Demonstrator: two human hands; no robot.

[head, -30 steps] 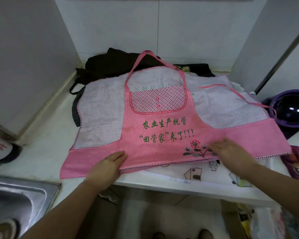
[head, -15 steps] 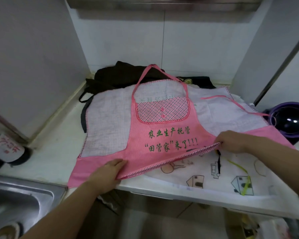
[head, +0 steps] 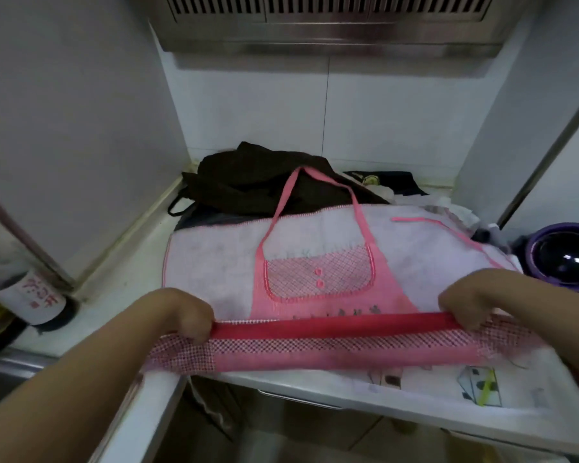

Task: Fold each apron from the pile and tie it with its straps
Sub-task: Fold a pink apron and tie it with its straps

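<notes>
Apron (head: pixel 318 282): pink/white cloth; prob. light, limp, no slip.
Hold pts: hem (head: pixel 331 330) ends, prob. best.
L hand (head: pixel 178 312): fingers curled round hem.
R hand (head: pixel 472 299): same.

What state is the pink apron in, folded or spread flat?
Partly folded: left hand and right hand grip its bottom hem, turned up over the print; bib and neck strap lie flat.

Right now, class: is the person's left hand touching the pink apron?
Touching. The head view shows the left hand curled round the near hem of the pink apron.
</notes>
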